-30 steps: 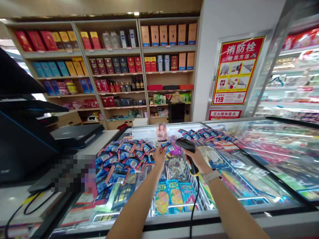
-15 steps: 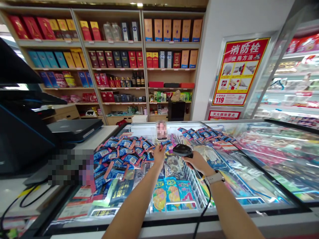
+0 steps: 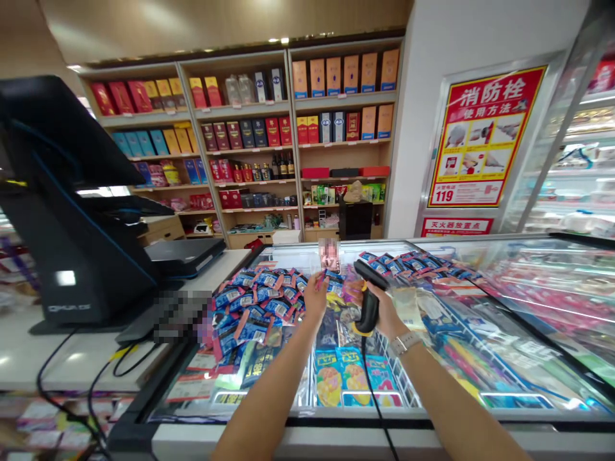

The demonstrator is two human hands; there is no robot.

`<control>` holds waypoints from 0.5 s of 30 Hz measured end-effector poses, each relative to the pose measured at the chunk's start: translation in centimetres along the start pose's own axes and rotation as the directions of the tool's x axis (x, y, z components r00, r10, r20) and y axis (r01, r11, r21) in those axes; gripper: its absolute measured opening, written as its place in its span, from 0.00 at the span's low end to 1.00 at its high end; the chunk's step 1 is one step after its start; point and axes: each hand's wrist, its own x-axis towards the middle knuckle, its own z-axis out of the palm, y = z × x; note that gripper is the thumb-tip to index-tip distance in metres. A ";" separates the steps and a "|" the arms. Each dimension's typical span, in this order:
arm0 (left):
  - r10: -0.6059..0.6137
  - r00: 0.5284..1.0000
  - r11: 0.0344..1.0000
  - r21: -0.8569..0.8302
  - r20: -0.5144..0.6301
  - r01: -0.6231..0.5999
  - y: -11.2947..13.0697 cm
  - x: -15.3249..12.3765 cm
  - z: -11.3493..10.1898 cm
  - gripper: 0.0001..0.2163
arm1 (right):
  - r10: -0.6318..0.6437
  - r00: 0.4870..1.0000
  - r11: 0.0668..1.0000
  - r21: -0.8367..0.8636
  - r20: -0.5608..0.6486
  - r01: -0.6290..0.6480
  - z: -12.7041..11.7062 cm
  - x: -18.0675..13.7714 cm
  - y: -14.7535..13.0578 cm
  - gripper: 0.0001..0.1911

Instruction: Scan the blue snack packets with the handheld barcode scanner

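Observation:
A small blue and pink packet [image 3: 335, 281] is pinched in the fingers of my left hand [image 3: 314, 296], above the glass top. My right hand [image 3: 385, 312] is wrapped round a black barcode scanner [image 3: 369, 306], held upright by its handle, with the cable hanging down to the front edge. The scanner's head is close to the packet, just to its right. To the left of my left hand lies a big heap of similar packets [image 3: 269, 293]. A smaller pile of packets [image 3: 423, 263] lies beyond the scanner to the right.
The packets lie on a glass-topped freezer [image 3: 230, 428] with bagged goods and wire baskets inside. Behind my left hand stands a phone [image 3: 330, 259], its screen blurred. On the left counter are a black checkout terminal [image 3: 91, 256] and trailing cables [image 3: 91, 378]. Shelves of boxes [image 3: 245, 133] line the back.
The scanner has turned from lying nearly level to upright, its head now to the right of the packet. My left hand keeps its pinch. The view has shifted left and up.

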 end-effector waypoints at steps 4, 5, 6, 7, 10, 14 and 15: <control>0.221 0.974 0.942 0.271 -0.053 -0.199 4.1 1.9 -6.3 0.13 | 0.083 0.987 0.940 0.317 0.141 -0.124 7.3 0.6 3.1 0.08; 0.262 0.963 0.911 0.344 -0.057 -0.227 4.9 2.3 -8.1 0.13 | 0.115 0.979 0.925 0.342 0.171 -0.169 9.1 0.9 4.0 0.08; 0.284 0.957 0.880 0.414 -0.060 -0.235 5.6 2.6 -10.0 0.13 | 0.146 0.970 0.909 0.360 0.197 -0.210 10.9 1.2 5.1 0.08; 0.298 0.952 0.848 0.477 -0.072 -0.230 6.1 2.9 -11.9 0.13 | 0.167 0.964 0.895 0.377 0.209 -0.237 12.5 1.6 6.3 0.07; 0.296 0.953 0.725 0.665 -0.063 -0.181 7.0 3.3 -16.9 0.14 | 0.247 0.941 0.874 0.367 0.231 -0.319 16.3 2.4 9.9 0.07; 0.254 0.966 0.446 0.882 0.041 -0.154 7.0 3.2 -21.0 0.13 | 0.299 0.932 0.886 0.302 0.205 -0.351 18.9 2.6 13.9 0.07; 0.231 0.971 0.394 0.906 0.068 -0.157 6.9 3.1 -21.5 0.13 | 0.300 0.932 0.891 0.290 0.201 -0.350 19.2 2.6 14.6 0.07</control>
